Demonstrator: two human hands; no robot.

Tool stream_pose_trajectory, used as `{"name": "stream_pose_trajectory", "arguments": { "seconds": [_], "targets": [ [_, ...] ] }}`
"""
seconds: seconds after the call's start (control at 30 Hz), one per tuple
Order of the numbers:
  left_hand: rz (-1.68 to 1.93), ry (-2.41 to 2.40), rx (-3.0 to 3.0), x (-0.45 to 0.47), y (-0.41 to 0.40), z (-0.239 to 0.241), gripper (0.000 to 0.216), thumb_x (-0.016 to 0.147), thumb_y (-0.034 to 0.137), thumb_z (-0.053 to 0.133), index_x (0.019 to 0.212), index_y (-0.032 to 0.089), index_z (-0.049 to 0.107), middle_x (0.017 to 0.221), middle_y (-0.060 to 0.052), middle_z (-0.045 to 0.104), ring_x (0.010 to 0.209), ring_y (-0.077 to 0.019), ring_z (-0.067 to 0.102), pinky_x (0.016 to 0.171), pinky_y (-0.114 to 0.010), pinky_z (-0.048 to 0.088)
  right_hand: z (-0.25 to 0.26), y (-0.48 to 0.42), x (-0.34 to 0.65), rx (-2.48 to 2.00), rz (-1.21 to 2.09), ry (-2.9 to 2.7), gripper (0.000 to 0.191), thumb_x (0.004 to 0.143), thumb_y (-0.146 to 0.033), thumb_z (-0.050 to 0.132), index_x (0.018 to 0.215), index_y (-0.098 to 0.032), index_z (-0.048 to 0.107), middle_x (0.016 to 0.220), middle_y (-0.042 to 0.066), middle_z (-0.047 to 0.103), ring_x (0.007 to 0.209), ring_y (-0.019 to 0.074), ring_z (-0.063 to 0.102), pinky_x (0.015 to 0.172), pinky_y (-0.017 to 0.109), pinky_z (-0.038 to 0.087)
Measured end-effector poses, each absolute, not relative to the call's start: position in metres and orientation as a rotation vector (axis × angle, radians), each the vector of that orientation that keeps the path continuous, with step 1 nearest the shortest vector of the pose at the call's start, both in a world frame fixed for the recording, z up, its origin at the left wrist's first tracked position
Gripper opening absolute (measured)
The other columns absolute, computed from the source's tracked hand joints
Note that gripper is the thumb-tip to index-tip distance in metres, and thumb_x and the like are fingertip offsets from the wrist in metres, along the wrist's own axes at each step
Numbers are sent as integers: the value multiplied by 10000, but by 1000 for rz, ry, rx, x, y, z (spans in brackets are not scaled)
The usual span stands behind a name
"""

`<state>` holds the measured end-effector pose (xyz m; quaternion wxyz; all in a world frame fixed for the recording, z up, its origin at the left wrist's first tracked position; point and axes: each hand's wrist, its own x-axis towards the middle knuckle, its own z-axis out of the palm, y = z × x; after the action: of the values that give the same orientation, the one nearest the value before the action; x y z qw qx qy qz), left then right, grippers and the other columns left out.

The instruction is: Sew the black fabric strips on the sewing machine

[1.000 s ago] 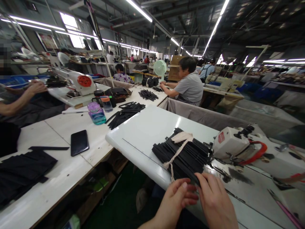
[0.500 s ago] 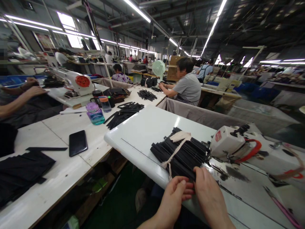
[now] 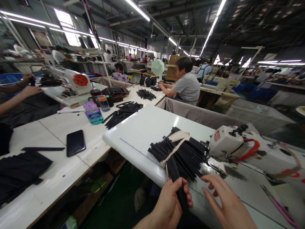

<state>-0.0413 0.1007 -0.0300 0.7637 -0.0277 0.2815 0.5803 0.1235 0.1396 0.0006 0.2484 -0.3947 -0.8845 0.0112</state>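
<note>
A bundle of black fabric strips (image 3: 183, 152), tied with a cream cloth band (image 3: 177, 140), lies on the white sewing table (image 3: 143, 127) in front of me. My left hand (image 3: 170, 203) is closed around one black strip (image 3: 177, 178) pulled partly out of the bundle's near end. My right hand (image 3: 226, 203) hovers just right of it over the table edge, fingers apart and holding nothing. A white sewing machine (image 3: 228, 143) with a red part stands right of the bundle.
On the left table lie a black phone (image 3: 75, 142), a purple-lidded bottle (image 3: 93, 113), loose black strips (image 3: 124, 113) and dark fabric (image 3: 19, 171). A person in grey (image 3: 187, 87) sits across; another person's arms (image 3: 16, 95) rest at far left by a sewing machine (image 3: 76, 81).
My left hand has gripped a strip and drawn it out of the bundle toward me. My right hand has come off the bundle and opened.
</note>
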Motion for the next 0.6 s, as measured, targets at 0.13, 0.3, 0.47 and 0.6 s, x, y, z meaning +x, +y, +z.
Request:
{"name": "stream_pose_trajectory", "arguments": {
  "seconds": [0.13, 0.3, 0.47, 0.6],
  "targets": [
    [1237, 623, -57, -42, 98, -32, 521, 467, 429, 899, 744, 141, 565, 498, 93, 455, 386, -17, 280, 409, -182, 167, -28, 165, 117, -1268, 115, -2249, 360, 957, -403, 463, 1272, -231, 495, 1124, 85, 616, 911, 203, 656, 733, 313, 570],
    [1153, 682, 25, -43, 97, -32, 521, 551, 532, 824, 834, 132, 646, 331, 124, 287, 366, -63, 295, 426, -208, 284, -47, 176, 110, -1276, 158, -2190, 268, 964, -327, 434, 1158, -203, 572, 1071, 87, 626, 972, 221, 642, 823, 356, 547],
    [1142, 736, 63, -39, 97, -31, 488, 559, 426, 810, 876, 81, 675, 580, -5, 625, 449, -84, 507, 493, -224, 369, -41, 178, 118, -1224, -45, -2229, 300, 969, -215, 354, 1167, -189, 578, 1085, 90, 627, 962, 209, 650, 810, 332, 544],
    [1205, 668, 74, -39, 99, -36, 467, 556, 307, 807, 950, 103, 660, 623, 32, 616, 317, -20, 348, 384, -211, 202, -42, 175, 115, -1196, -252, -2322, 348, 995, -271, 354, 1289, -178, 516, 1072, 97, 627, 897, 208, 670, 719, 305, 553]
  ]
}}
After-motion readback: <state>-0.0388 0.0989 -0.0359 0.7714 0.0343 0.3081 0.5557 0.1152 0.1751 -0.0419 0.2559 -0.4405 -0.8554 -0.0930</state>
